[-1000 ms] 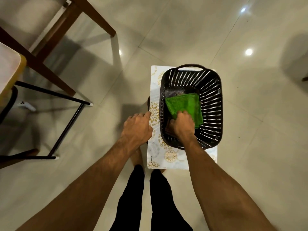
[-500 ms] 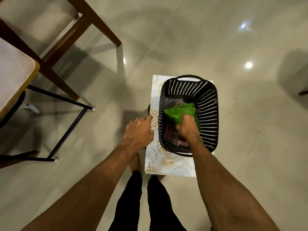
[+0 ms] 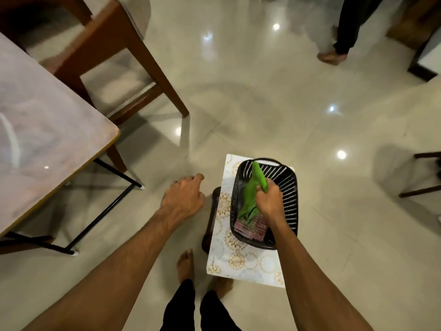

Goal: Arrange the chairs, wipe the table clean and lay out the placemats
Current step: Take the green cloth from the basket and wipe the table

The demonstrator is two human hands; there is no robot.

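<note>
Head view: your table [image 3: 43, 130] stands at left, the basket [image 3: 290, 206] low on its stool. Your left hand [image 3: 182, 199] has left the stool's edge, fingers loosely curled and empty. Your right hand [image 3: 268, 199], clenched around the green cloth [image 3: 254, 187], has lifted it off the placemats [image 3: 250, 229]; wiping comes next.

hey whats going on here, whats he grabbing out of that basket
A person is standing over a black slotted basket that sits on a small patterned stool. The right hand is closed on a green cloth and holds it partly raised above the basket, where a reddish folded item lies at the bottom. The left hand hangs free over the floor, holding nothing. The table and a wooden chair stand to the left, not yet wiped.
</note>
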